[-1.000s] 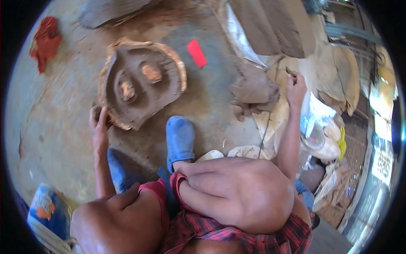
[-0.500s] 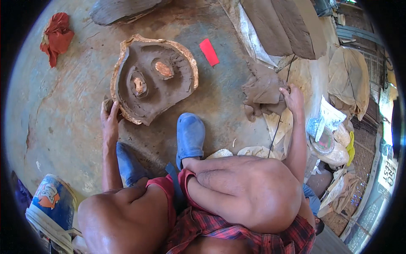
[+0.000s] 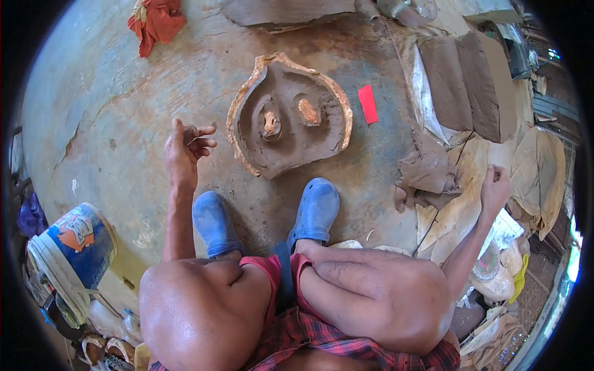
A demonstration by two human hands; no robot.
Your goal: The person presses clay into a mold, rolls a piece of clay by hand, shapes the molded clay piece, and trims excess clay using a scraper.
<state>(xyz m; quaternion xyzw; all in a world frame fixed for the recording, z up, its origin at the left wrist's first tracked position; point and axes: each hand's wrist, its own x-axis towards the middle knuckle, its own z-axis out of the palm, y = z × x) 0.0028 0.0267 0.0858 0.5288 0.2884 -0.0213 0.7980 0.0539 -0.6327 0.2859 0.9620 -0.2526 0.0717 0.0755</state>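
Over the floor (image 3: pixel 136 185), left hand (image 3: pixel 181 150) loosely spread, nothing visible in it; right hand (image 3: pixel 496 190) curled, can't tell if holding. Mould (image 3: pixel 348 116) sits between them, clay lining (image 3: pixel 288 143) mostly in; right inner wall looks rough, likely unfinished. Spare soft clay (image 3: pixel 433 166) nearer right hand.

Clay-lined mold (image 3: pixel 289 120), left fingers (image 3: pixel 203 131) nearby, red strip (image 3: pixel 367 104)
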